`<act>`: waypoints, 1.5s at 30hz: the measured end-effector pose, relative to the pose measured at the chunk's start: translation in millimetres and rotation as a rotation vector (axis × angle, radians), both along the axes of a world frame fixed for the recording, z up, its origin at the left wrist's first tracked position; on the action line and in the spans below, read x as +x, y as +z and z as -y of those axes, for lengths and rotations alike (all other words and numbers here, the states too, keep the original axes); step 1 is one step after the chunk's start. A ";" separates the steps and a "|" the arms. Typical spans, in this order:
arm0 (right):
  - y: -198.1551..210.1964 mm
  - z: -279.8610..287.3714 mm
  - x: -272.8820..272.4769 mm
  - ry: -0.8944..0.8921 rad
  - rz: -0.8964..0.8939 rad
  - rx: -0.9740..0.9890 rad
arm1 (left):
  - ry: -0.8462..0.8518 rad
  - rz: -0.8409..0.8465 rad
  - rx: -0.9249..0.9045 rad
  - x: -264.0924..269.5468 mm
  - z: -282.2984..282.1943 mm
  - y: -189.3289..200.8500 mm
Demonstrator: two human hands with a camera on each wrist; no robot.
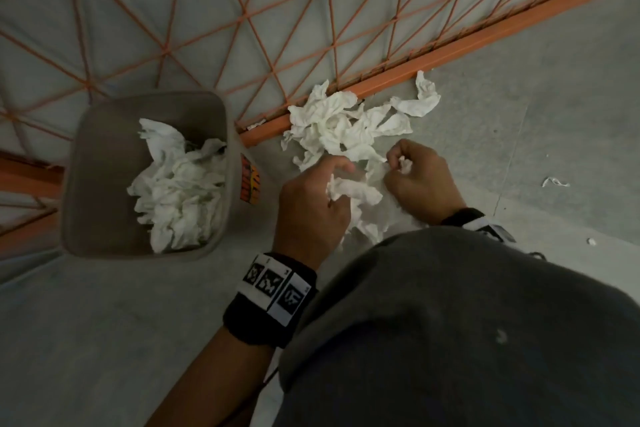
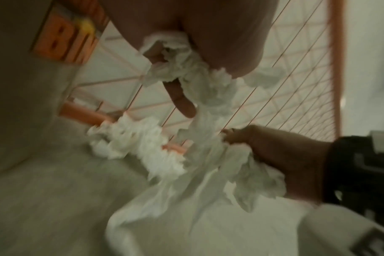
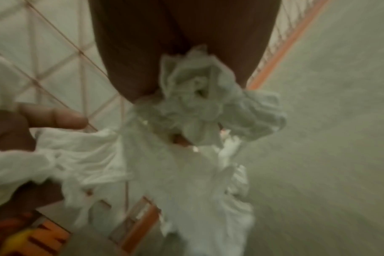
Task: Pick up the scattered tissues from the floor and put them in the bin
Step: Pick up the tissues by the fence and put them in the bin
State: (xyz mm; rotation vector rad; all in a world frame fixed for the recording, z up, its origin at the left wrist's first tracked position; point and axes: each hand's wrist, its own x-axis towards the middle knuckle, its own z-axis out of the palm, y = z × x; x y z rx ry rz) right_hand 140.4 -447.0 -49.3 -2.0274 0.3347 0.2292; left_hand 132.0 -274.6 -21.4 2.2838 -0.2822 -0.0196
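Note:
A heap of crumpled white tissues [image 1: 349,125] lies on the grey floor against the orange rail. My left hand [image 1: 313,198] grips a bunch of tissue [image 1: 353,191], with its forefinger stretched out toward the heap; the same bunch [image 2: 186,69] fills the left wrist view. My right hand [image 1: 420,175] is curled round a wad of tissue [image 1: 404,165], seen close as the wad [image 3: 200,97] in the right wrist view. More tissue [image 1: 367,218] hangs or lies between and below both hands. The grey bin [image 1: 104,163] stands to the left, holding several tissues [image 1: 180,184].
An orange wire mesh fence [image 1: 311,10] with a thick orange bottom rail [image 1: 450,52] runs behind the heap. Small tissue scraps [image 1: 554,181] lie on the floor to the right. The bin carries an orange label [image 1: 250,184]. My grey-clad knee [image 1: 450,322] fills the lower right.

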 end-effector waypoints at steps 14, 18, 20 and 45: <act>180.8 -128.3 80.6 0.432 0.203 0.732 | 0.059 0.073 -0.214 22.4 -104.0 159.6; 177.1 -180.1 93.1 0.455 0.107 0.792 | 0.191 0.066 -0.155 32.4 -154.7 146.5; 162.4 -199.3 95.0 0.484 0.098 0.681 | 0.215 0.064 0.006 28.0 -175.1 131.3; 95.3 -45.5 83.2 0.146 0.183 0.159 | -0.062 0.146 -0.116 8.0 -42.0 81.9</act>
